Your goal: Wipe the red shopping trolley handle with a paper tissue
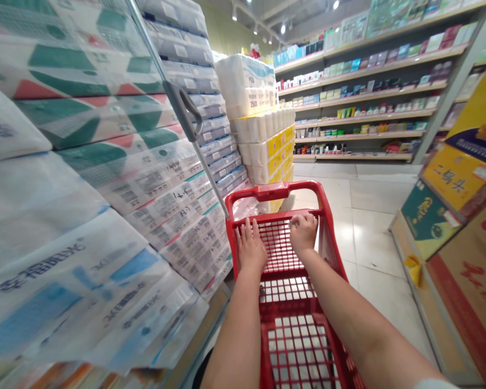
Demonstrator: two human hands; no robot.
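Note:
A red plastic shopping basket [288,308] with mesh walls and floor stands in front of me, and no goods show inside it. Against its far mesh wall rests my left hand [251,248], fingers stretched out and slightly spread near the rim. My right hand [303,235] is closed at the same rim, fingers curled over it on the right side. Beyond the hands is the basket's red carrying handle [271,190]. A metal pull rod with a grey grip [182,111] rises from the basket's left far corner, leaning left.
Stacked tissue packs [146,183] rise close on the left, with toilet roll bundles [253,135] farther along. Yellow, green and red boxes [453,181] sit on a low platform at right. Tiled floor [375,232] runs between them toward product shelves [372,116].

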